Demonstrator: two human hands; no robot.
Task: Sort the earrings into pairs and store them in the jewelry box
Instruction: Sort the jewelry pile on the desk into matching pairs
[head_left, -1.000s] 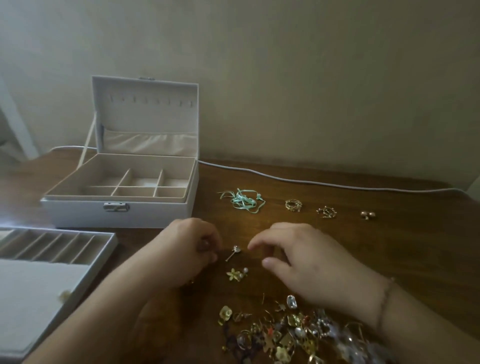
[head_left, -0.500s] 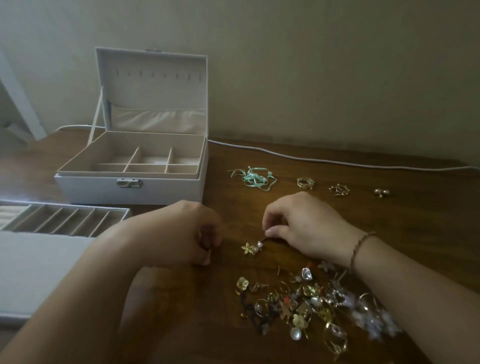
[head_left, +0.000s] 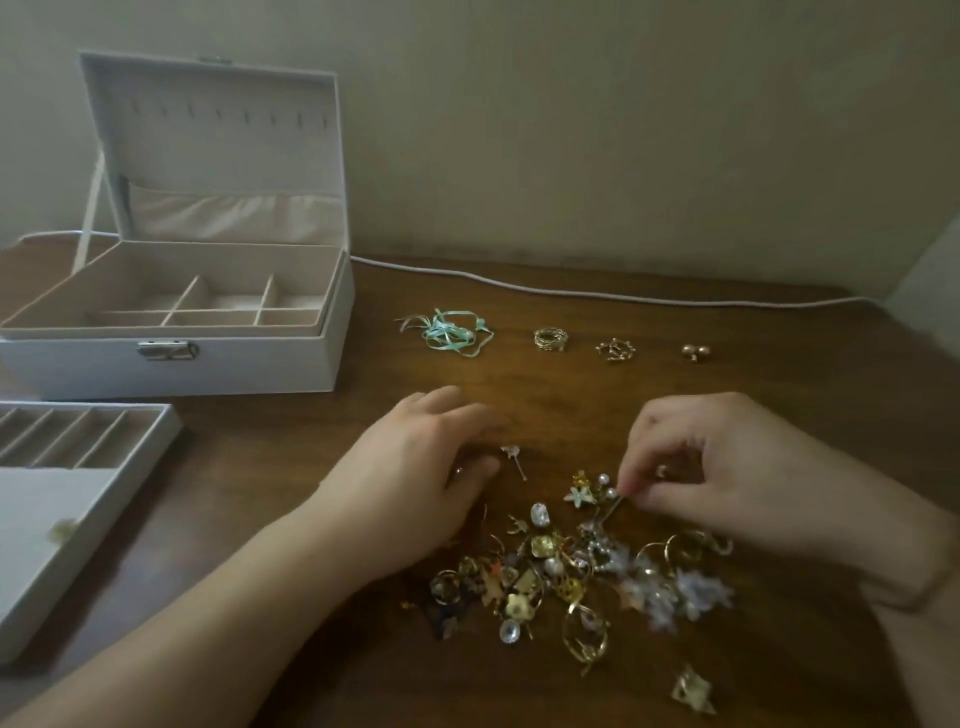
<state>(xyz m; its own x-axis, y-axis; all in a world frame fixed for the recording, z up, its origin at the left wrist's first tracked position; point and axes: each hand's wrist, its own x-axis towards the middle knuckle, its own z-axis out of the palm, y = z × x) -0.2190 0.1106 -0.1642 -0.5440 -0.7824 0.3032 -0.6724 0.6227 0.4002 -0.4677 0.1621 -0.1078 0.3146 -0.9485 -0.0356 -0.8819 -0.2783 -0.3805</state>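
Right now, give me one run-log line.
left hand: open beside stud earring | right hand: pinching flower-pearl earring | jewelry box: open

Dark wooden table (head_left: 779, 395) with open jewelry box (head_left: 176, 364), tray (head_left: 78, 519), earring heap (head_left: 571, 577), white cable (head_left: 571, 291)

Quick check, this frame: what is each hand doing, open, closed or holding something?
Left hand: open, fingers extended flat over the table, beside a small stud, holding nothing.
Right hand: pinching a flower earring by its stem.
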